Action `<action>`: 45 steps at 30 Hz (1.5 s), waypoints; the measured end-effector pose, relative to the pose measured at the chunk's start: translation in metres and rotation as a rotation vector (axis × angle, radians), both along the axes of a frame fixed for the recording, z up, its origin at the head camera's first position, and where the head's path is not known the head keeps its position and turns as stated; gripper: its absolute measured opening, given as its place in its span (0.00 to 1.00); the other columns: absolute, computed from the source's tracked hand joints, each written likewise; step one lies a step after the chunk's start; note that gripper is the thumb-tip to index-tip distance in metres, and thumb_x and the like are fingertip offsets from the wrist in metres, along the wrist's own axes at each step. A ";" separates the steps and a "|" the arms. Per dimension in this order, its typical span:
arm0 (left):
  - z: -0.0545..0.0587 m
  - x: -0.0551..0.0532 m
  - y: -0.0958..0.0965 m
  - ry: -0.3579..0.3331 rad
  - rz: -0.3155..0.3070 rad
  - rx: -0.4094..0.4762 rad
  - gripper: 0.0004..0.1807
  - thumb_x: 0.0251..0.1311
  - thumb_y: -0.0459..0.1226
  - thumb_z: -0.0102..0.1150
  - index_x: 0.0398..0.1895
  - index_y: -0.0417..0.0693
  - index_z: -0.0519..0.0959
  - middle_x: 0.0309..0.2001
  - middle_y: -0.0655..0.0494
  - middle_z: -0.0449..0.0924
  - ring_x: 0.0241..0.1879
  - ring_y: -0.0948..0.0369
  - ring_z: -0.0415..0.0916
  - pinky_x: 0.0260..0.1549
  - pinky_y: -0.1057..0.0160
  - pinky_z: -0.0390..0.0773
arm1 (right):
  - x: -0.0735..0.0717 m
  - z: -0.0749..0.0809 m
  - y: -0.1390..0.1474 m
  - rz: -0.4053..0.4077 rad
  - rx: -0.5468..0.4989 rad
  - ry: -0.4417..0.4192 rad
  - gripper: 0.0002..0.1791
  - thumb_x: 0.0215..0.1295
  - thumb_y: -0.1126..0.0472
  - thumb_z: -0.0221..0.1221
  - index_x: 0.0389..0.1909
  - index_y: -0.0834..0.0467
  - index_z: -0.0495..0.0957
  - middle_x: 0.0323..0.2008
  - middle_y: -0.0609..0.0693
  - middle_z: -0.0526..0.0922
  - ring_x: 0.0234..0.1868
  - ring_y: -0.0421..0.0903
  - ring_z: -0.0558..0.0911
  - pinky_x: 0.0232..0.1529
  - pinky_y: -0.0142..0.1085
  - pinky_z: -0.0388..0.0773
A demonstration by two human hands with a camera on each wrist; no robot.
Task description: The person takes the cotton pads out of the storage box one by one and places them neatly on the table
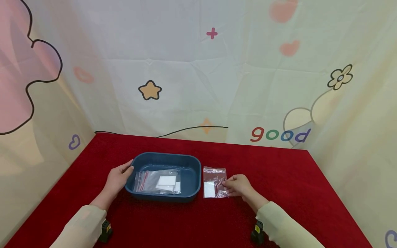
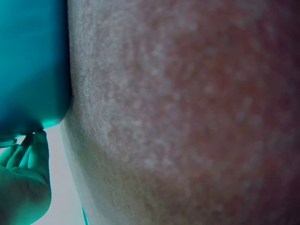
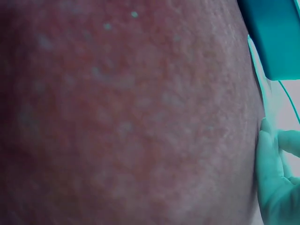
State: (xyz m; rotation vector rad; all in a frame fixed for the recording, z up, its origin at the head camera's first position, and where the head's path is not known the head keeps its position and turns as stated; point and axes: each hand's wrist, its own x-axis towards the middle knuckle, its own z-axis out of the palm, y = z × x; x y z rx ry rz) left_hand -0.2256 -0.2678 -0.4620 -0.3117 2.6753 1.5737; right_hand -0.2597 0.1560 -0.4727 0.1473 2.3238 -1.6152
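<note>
In the head view a dark blue rectangular plastic tub [image 1: 198, 179] sits on a red cloth. My left hand [image 1: 118, 177] holds its left end, thumb at the rim; the left wrist view shows the fingers [image 2: 40, 150] against the tub's wall. Inside lie several clear zip bags [image 1: 152, 179] with white rectangular pieces [image 1: 167, 180] in or under them. Just right of the tub is another clear plastic bag [image 1: 214, 174] with a white rectangular piece [image 1: 209, 189] in its lower left. My right hand [image 1: 240, 186] pinches this bag's right edge between thumb and fingers.
The red cloth [image 1: 263, 162] covers the whole tabletop. A pale printed curtain [image 1: 186, 86] rises along the back and both sides. Dark wrist devices [image 1: 105, 231] show under both sleeves.
</note>
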 end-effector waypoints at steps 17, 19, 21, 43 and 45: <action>-0.002 -0.001 -0.001 -0.004 0.003 -0.004 0.29 0.80 0.41 0.45 0.79 0.42 0.58 0.77 0.35 0.60 0.77 0.38 0.58 0.73 0.39 0.66 | -0.008 0.008 0.000 0.072 0.289 0.020 0.17 0.64 0.61 0.67 0.16 0.59 0.78 0.11 0.43 0.71 0.15 0.37 0.67 0.15 0.27 0.62; -0.002 -0.001 -0.002 -0.004 0.000 -0.002 0.30 0.80 0.41 0.45 0.79 0.42 0.58 0.77 0.35 0.59 0.78 0.38 0.57 0.73 0.39 0.66 | -0.008 0.007 0.000 0.078 0.306 0.026 0.17 0.64 0.61 0.67 0.15 0.58 0.77 0.11 0.43 0.70 0.14 0.37 0.66 0.15 0.27 0.61; -0.002 -0.001 -0.002 -0.003 -0.001 0.000 0.30 0.79 0.40 0.45 0.79 0.42 0.57 0.77 0.35 0.59 0.78 0.38 0.57 0.73 0.39 0.65 | -0.009 0.006 0.001 0.082 0.316 0.040 0.16 0.63 0.61 0.68 0.16 0.58 0.78 0.11 0.43 0.70 0.14 0.37 0.65 0.15 0.26 0.60; 0.001 0.000 0.001 -0.008 0.009 0.003 0.29 0.79 0.40 0.45 0.79 0.41 0.58 0.77 0.34 0.59 0.77 0.37 0.58 0.73 0.39 0.66 | -0.006 0.009 0.003 0.121 0.381 0.073 0.22 0.65 0.57 0.66 0.13 0.58 0.74 0.10 0.45 0.70 0.13 0.39 0.69 0.15 0.27 0.66; 0.001 0.000 0.001 -0.005 0.013 0.000 0.29 0.79 0.40 0.45 0.79 0.41 0.59 0.77 0.34 0.60 0.77 0.37 0.59 0.74 0.39 0.66 | -0.006 0.010 0.004 0.113 0.367 0.058 0.20 0.67 0.56 0.65 0.16 0.60 0.76 0.12 0.46 0.72 0.14 0.39 0.70 0.15 0.27 0.69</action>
